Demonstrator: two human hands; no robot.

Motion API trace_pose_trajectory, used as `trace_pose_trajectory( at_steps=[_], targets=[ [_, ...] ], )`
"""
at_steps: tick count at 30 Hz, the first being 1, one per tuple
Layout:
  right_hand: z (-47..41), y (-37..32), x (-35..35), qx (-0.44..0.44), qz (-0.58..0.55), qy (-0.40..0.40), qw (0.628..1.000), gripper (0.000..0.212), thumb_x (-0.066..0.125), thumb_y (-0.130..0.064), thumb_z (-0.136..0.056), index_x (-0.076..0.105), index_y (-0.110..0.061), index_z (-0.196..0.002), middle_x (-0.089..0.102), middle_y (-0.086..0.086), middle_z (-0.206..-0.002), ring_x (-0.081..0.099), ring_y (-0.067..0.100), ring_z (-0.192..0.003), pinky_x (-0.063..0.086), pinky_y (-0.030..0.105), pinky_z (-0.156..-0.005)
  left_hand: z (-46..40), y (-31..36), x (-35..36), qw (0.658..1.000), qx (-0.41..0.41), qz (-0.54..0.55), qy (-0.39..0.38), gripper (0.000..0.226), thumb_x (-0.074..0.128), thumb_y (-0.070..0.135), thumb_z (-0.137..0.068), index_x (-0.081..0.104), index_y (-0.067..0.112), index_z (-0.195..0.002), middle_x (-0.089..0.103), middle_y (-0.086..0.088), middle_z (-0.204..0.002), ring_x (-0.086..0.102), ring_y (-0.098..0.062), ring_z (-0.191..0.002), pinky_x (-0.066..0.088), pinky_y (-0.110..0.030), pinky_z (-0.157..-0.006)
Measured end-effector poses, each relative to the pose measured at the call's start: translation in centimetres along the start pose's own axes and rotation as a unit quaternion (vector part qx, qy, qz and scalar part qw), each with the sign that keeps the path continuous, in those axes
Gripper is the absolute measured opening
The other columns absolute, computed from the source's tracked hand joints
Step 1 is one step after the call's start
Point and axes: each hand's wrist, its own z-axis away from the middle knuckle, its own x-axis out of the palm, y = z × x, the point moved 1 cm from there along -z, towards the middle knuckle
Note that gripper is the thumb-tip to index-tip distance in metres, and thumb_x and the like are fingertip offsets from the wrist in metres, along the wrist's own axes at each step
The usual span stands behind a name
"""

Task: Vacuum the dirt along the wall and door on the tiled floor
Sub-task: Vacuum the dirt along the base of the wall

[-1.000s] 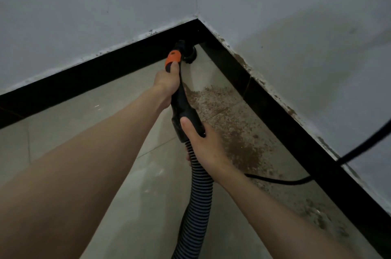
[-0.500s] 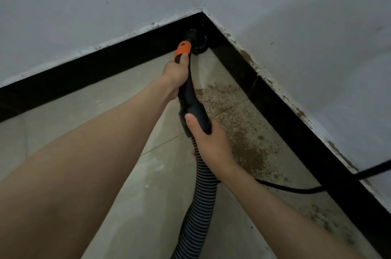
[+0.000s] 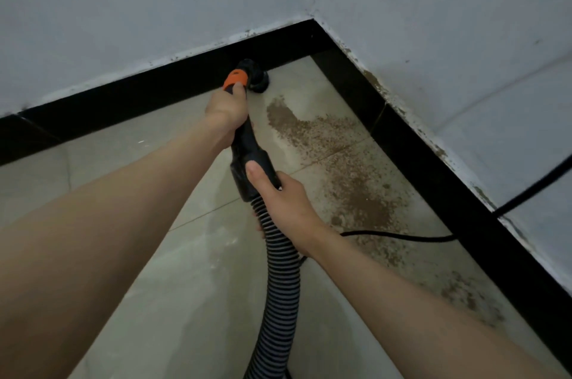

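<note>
Left hand: the left hand (image 3: 227,107) is wrapped around the upper part of the black plastic vacuum handle (image 3: 247,143), its thumb lying just below the orange collar (image 3: 235,79).
Right hand: the right hand (image 3: 283,202) grips the wide lower end of the handle where the ribbed black-and-grey hose (image 3: 280,279) joins it, thumb laid along the top.
Nozzle: the round black brush nozzle (image 3: 258,81) sits on the pale tiled floor (image 3: 130,168), right against the black skirting board (image 3: 148,97) of the left wall, a little short of the corner.
Dirt: a patch of brown gritty dirt (image 3: 346,168) spreads over the tiles to the right of the nozzle and runs on along the skirting of the right wall.
Cord: a thin black power cord (image 3: 402,236) lies across the dirt and rises against the pale grey wall (image 3: 448,22) on the right.
Hose: it trails from the right hand down out of the lower edge of view.
</note>
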Motion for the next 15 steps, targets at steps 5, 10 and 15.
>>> trace_pose_trajectory(
  at_steps=[5,10,15],
  targets=[
    [0.7,-0.8,1.1,-0.003,0.035,-0.006,0.999,0.046,0.060,-0.063,-0.086,0.056,-0.018,-0.088,0.062,0.004,-0.077,0.060,0.009,-0.044,0.049,0.023,-0.046,0.5,-0.7,-2.2,0.998,-0.038,0.058,-0.009,0.048,0.037,0.039,-0.100,0.040,-0.001,-0.126,0.058,-0.018,-0.082,0.059,-0.029,-0.061,0.053,-0.037,-0.059],
    [1.5,-0.7,1.1,-0.013,0.083,0.023,0.996,0.044,0.059,-0.066,-0.085,0.054,-0.022,-0.086,0.063,0.002,-0.083,0.062,0.013,-0.061,0.052,0.029,-0.057,0.8,-1.6,-2.5,0.990,-0.084,0.105,-0.042,0.053,0.039,0.044,-0.098,0.037,0.000,-0.129,0.055,-0.017,-0.081,0.055,-0.025,-0.053,0.046,-0.032,-0.047],
    [2.4,-1.2,1.1,-0.006,0.095,0.042,0.995,0.047,0.059,-0.067,-0.084,0.053,-0.021,-0.085,0.063,0.004,-0.085,0.062,0.020,-0.068,0.056,0.034,-0.063,1.3,-1.5,-2.3,0.988,-0.087,0.104,-0.068,0.053,0.037,0.046,-0.098,0.039,0.003,-0.130,0.055,-0.017,-0.089,0.055,-0.028,-0.066,0.052,-0.040,-0.069]
  ],
)
